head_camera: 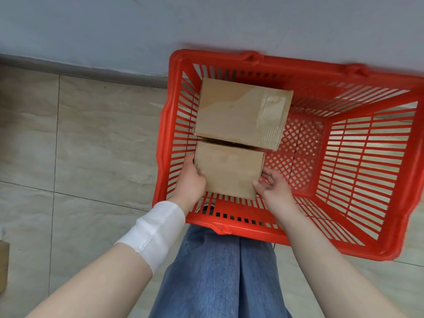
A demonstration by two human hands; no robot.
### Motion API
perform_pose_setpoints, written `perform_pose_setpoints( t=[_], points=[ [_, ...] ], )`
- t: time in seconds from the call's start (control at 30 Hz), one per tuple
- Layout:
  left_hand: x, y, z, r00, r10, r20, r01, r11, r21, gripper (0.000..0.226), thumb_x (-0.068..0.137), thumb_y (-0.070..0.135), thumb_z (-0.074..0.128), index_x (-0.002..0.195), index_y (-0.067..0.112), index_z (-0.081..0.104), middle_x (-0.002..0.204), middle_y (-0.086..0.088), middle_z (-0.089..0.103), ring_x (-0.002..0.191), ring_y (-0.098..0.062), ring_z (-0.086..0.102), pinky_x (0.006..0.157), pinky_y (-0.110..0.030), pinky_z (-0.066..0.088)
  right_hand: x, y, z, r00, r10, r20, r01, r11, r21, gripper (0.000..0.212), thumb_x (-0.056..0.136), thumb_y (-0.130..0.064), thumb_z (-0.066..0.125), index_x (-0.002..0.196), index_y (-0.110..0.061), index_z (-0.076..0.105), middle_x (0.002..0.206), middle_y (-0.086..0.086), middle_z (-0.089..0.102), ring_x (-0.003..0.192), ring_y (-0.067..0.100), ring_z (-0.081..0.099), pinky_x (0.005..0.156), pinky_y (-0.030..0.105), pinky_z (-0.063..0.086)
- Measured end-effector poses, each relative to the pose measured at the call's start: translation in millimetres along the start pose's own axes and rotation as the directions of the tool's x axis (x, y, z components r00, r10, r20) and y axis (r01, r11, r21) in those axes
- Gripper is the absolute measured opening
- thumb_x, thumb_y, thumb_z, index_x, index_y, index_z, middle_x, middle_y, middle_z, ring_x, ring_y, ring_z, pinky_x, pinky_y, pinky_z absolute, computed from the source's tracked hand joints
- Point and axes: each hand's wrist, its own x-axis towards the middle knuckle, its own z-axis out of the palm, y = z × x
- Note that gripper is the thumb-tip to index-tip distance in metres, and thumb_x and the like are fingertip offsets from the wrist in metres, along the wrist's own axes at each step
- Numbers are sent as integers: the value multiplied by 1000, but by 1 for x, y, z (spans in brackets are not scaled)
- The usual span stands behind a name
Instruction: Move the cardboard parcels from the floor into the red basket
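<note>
Left hand [190, 180] grips small parcel [229, 168], right hand [273, 189] loose and open-fingered on its other side, setting it inside basket [229, 228] snug against bigger parcel [241, 111], likely to save room

Basket [167, 125] glossy plastic; far parcel [231, 111] cardboard, shiny tape [271, 115]; near parcel [229, 168] matt cardboard.

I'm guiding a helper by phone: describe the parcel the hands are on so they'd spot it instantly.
Find the red basket by the wall; two cardboard parcels are in its left end. Take the nearer parcel, between the left hand and right hand. Unlike the farther parcel, its top shows no shiny tape.
</note>
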Motion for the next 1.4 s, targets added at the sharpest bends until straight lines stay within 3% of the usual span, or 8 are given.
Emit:
perform_pose_setpoints(
  t=[0.2, 0.4, 0.5, 0.57, 0.73, 0.9, 1.1, 1.4],
  points=[
    [-12, 10, -9, 996, -82, -26, 79, 993, -82, 56, 97, 13, 43, 148, 13, 21, 150, -5, 38, 138, -24, 38, 114, -39, 33, -16, -11, -1, 998, 35, -44, -36, 999, -23, 64, 88, -16, 59, 143, -8, 28, 148, 10, 37, 135, 21, 38, 111, 31, 32],
    [-79, 46, -43, 989, -134, -64, 116, 966, -233, 49, 95, 16, 48, 139, 0, 35, 137, -16, 53, 128, -31, 50, 109, -42, 39, -101, -54, -13, 989, -20, -145, 2, 992, -123, 61, 86, -29, 61, 138, -7, 38, 144, 11, 44, 131, 23, 44, 109, 28, 32],
    [-139, 73, -64, 987, -158, -3, 150, 940, -305, 50, 95, 20, 49, 140, 2, 38, 136, -15, 54, 123, -30, 54, 107, -45, 42, -167, -87, -22, 992, -33, -123, 22, 996, -91, 54, 88, -27, 59, 135, -5, 43, 140, 9, 49, 126, 20, 48, 99, 21, 32],
    [-181, 91, -80, 985, -164, 54, 173, 922, -345, 50, 95, 22, 49, 140, 4, 38, 138, -13, 51, 125, -27, 52, 110, -43, 39, -216, -108, -29, 994, -38, -100, 31, 997, -68, 48, 89, -28, 57, 131, -7, 48, 135, 7, 53, 123, 19, 51, 104, 23, 34],
    [-282, 140, -117, 978, -29, 205, 117, 894, -432, 47, 97, 20, 46, 142, 9, 38, 141, -7, 49, 130, -19, 48, 109, -30, 36, -323, -147, -39, 988, -88, -129, 95, 994, 53, 35, 89, -30, 55, 120, -14, 56, 124, 5, 61, 113, 18, 58, 102, 41, 45],
    [-353, 142, -145, 972, 116, 205, -15, 899, -437, 42, 97, 20, 45, 138, 12, 43, 141, -7, 49, 130, -19, 47, 112, -36, 35, -401, -151, -36, 974, -120, -194, 169, 952, 257, 31, 92, -26, 51, 121, -15, 54, 119, 3, 60, 108, 16, 58, 92, 31, 49],
    [-413, 103, -164, 957, 115, 268, 28, 879, -477, 41, 98, 5, 42, 139, 0, 38, 136, -18, 52, 129, -28, 49, 102, -31, 39, -479, -117, -35, 938, -62, -342, 225, 858, 461, 28, 93, -25, 50, 119, -13, 53, 113, 4, 60, 103, 18, 58, 82, 25, 48],
    [-514, 93, -115, 834, 278, 477, -190, 956, -225, 41, 99, 4, 37, 140, 0, 35, 141, -17, 48, 131, -29, 47, 103, -30, 37, -595, -31, -59, 849, 77, -522, 371, 616, 695, 23, 94, -23, 49, 114, -13, 53, 111, 4, 60, 109, 22, 58, 76, 20, 47]
  ],
)
